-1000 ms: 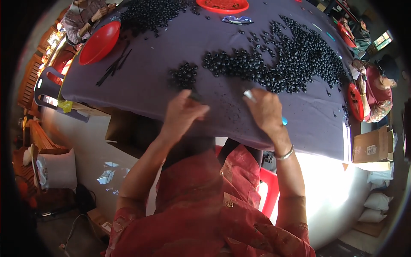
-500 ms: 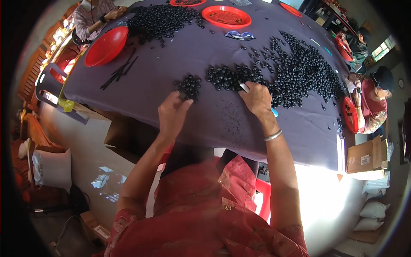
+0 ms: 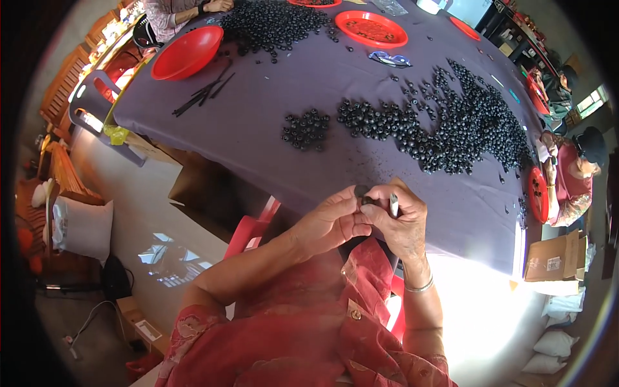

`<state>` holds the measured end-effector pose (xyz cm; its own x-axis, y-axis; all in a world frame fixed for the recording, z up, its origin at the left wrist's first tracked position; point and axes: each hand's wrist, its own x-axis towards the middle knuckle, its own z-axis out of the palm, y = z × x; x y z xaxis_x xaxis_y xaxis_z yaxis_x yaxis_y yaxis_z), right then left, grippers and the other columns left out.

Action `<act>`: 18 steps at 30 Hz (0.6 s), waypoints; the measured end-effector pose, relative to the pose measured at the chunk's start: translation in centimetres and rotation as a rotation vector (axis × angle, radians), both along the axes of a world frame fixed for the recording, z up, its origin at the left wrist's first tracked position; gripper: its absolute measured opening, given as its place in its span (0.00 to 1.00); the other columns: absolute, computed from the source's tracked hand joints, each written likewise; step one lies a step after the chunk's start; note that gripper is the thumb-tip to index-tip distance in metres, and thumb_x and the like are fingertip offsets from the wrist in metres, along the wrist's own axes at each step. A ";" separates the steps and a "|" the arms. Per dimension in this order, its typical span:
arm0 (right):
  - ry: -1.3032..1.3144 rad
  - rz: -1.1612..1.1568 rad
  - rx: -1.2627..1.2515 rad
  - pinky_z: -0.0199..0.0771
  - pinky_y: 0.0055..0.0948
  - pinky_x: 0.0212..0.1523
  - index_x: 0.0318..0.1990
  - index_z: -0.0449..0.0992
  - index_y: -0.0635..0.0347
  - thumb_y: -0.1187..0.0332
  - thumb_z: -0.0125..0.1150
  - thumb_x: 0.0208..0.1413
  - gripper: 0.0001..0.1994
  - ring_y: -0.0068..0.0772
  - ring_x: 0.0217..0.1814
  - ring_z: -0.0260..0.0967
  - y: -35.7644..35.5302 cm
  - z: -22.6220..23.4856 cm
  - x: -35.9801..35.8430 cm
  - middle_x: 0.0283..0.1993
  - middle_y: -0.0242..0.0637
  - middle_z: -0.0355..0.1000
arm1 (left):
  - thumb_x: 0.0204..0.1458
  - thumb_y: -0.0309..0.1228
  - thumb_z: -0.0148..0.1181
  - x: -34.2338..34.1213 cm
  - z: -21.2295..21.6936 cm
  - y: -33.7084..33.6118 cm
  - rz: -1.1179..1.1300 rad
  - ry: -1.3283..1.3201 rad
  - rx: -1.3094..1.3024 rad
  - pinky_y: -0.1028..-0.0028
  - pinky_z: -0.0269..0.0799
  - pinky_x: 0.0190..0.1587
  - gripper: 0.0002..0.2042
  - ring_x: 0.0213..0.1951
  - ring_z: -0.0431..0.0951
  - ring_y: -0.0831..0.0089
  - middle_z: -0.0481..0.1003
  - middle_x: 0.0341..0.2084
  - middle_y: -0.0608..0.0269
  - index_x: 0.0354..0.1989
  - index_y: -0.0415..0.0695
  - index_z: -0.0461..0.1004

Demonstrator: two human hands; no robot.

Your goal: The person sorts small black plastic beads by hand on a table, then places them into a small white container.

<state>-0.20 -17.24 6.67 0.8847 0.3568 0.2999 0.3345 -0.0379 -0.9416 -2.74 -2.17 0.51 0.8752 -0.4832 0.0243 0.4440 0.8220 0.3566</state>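
Close to my body, above the table's front edge, both my hands meet at the fingertips. Between the thumb and fingers of my left hand (image 3: 332, 218) is a small black round piece (image 3: 362, 191), bead-like. My right hand (image 3: 405, 222) pinches at the same spot, and a slim tool with a whitish end (image 3: 393, 205) sticks out of its grip; the rest of it is hidden by the fingers. Beyond my hands lie a small cluster of black round pieces (image 3: 306, 129) and, to its right, a large spread of the same pieces (image 3: 464, 129).
The table wears a dark purple cloth (image 3: 225, 138). On it are a red basin (image 3: 187, 55), black strips (image 3: 205, 95), a red tray (image 3: 371, 30), safety glasses (image 3: 390, 59) and a far heap (image 3: 271, 26). Other people sit around it. Cardboard boxes (image 3: 554, 258) stand at right.
Both hands have drawn back from the pieces on the table and come together near my body. A black piece is now at the fingertips. The view has shifted slightly.
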 end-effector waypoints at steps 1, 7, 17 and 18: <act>-0.004 -0.002 0.006 0.65 0.17 0.29 0.34 0.77 0.64 0.84 0.65 0.44 0.09 0.16 0.29 0.65 0.0 0.0 0.1 0.30 0.28 0.68 | 0.62 0.32 0.48 -0.1 0.3 -0.1 -0.002 -0.004 0.006 0.73 0.75 0.44 0.06 0.42 0.75 0.77 0.73 0.40 0.67 0.44 0.49 0.68; -0.112 0.018 0.010 0.64 0.17 0.28 0.33 0.77 0.64 0.84 0.65 0.43 0.09 0.16 0.29 0.65 -1.2 -0.3 -0.1 0.30 0.29 0.67 | 0.60 0.31 0.50 -0.6 -0.1 -0.7 -0.048 -0.027 0.086 0.72 0.74 0.46 0.08 0.43 0.74 0.75 0.72 0.42 0.64 0.46 0.46 0.67; -0.125 0.182 -0.069 0.65 0.30 0.25 0.29 0.74 0.61 0.77 0.65 0.39 0.08 0.30 0.25 0.65 -1.9 -0.6 0.5 0.25 0.34 0.66 | 0.52 0.31 0.59 -0.6 0.7 1.6 -0.088 -0.138 0.359 0.71 0.73 0.45 0.16 0.44 0.75 0.71 0.72 0.43 0.58 0.47 0.39 0.66; -0.123 0.184 -0.037 0.66 0.31 0.25 0.29 0.73 0.61 0.77 0.64 0.39 0.07 0.32 0.25 0.66 -1.9 -0.6 0.3 0.25 0.34 0.66 | 0.53 0.31 0.58 -0.6 0.9 1.4 -0.058 -0.147 0.387 0.71 0.73 0.45 0.15 0.43 0.75 0.72 0.73 0.42 0.59 0.47 0.40 0.66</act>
<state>0.07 -19.17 6.03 0.7614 0.5215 0.3850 0.4511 0.0002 -0.8925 -3.31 -0.72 1.46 0.8469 -0.5297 -0.0466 0.4072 0.5896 0.6975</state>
